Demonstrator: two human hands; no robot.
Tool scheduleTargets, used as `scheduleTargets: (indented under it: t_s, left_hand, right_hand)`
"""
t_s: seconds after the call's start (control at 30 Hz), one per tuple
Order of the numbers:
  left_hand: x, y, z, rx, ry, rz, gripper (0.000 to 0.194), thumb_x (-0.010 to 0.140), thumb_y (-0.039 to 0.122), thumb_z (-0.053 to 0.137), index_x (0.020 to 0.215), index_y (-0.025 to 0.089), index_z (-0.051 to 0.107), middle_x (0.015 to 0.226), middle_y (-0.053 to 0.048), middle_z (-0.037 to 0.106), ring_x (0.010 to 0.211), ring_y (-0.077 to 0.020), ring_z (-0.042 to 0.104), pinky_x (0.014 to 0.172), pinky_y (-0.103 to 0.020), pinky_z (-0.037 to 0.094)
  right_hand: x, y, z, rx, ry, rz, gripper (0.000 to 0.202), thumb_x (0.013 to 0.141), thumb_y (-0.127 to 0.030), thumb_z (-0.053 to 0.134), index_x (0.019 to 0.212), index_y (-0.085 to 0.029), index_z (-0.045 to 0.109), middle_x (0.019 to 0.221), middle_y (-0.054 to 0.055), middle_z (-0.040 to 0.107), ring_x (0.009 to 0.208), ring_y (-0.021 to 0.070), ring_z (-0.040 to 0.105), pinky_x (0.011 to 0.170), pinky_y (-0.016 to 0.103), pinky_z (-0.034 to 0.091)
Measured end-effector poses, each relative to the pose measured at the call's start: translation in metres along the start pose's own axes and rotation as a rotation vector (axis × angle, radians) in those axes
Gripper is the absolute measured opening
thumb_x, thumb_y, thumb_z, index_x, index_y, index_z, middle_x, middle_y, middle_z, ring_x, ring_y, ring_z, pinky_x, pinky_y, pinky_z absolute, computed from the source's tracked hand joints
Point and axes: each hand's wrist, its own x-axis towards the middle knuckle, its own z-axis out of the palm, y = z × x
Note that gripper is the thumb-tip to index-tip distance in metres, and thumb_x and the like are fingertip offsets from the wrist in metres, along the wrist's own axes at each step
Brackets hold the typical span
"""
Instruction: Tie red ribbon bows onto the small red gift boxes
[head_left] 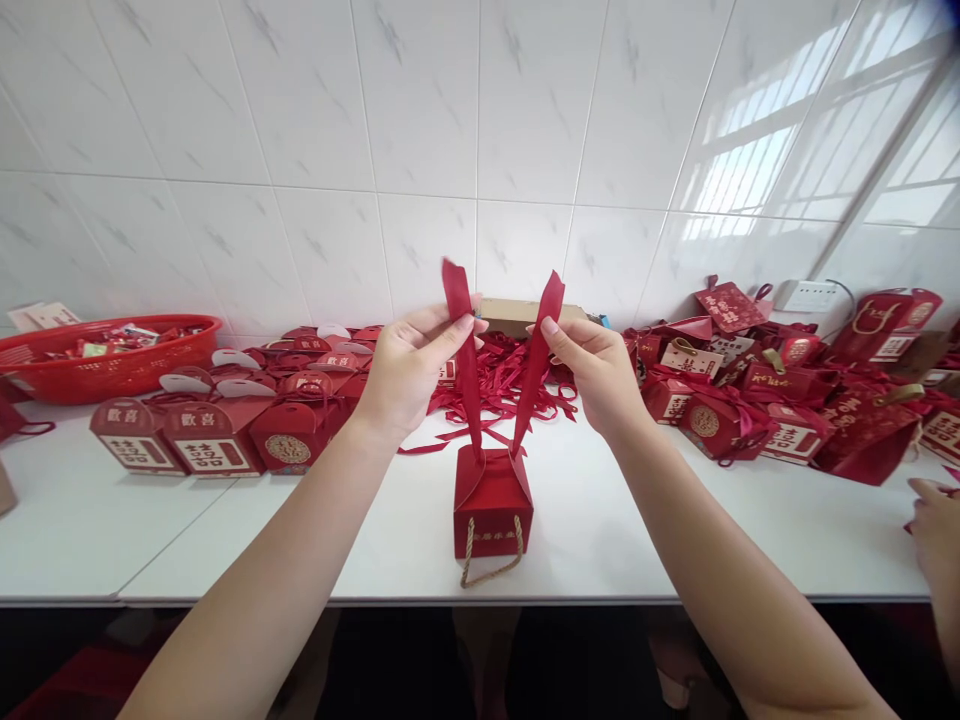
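A small red gift box (493,505) with gold lettering stands upright near the front edge of the white table, its twisted rope handle (491,575) hanging down in front. A dark red ribbon (466,385) comes out of its top, with both ends drawn up in a V. My left hand (420,360) pinches one end between thumb and fingers. The other end is pinched by my right hand (589,365) at about the same height. Both ribbon tips stick up above the fingers.
Rows of red gift boxes (217,440) stand left, before a red plastic basket (112,350) of small packets. Loose red ribbons (502,375) lie behind my box. More boxes and bags (795,400) are heaped right. Another person's hand (934,525) shows at the right edge.
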Motion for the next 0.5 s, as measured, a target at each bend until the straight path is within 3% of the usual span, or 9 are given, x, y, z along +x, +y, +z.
scheduleTargets:
  t_s: [0.23,0.4,0.5]
  left_hand:
    - [0.0015,0.0019,0.0028,0.028,-0.024,0.052,0.029,0.079,0.032,0.069,0.106,0.022,0.071,0.082,-0.004,0.074,0.074,-0.0159,0.068,0.069,-0.028,0.056]
    - [-0.0001,-0.0032,0.0058,0.068,-0.058,0.090,0.051,0.078,0.035,0.070,0.127,0.029,0.057,0.083,-0.001,0.074,0.073,-0.0166,0.069,0.078,-0.033,0.056]
    - [-0.0024,-0.0060,0.0064,0.082,-0.072,0.089,0.054,0.078,0.034,0.070,0.129,0.027,0.053,0.080,-0.001,0.074,0.078,-0.0181,0.070,0.082,-0.034,0.055]
  right_hand:
    - [-0.0024,0.0020,-0.0013,0.062,0.022,0.067,0.023,0.079,-0.043,0.069,0.078,-0.020,0.072,0.076,0.001,0.068,0.070,0.0135,0.064,0.070,0.026,0.052]
    - [-0.0013,0.0001,0.0002,0.155,0.026,0.135,0.026,0.075,-0.046,0.072,0.079,-0.020,0.070,0.075,0.001,0.068,0.068,0.0152,0.067,0.070,0.030,0.056]
    - [-0.0006,-0.0025,-0.0005,0.141,0.021,0.113,0.027,0.075,-0.046,0.072,0.079,-0.020,0.070,0.078,0.002,0.069,0.072,0.0151,0.067,0.070,0.028,0.056]
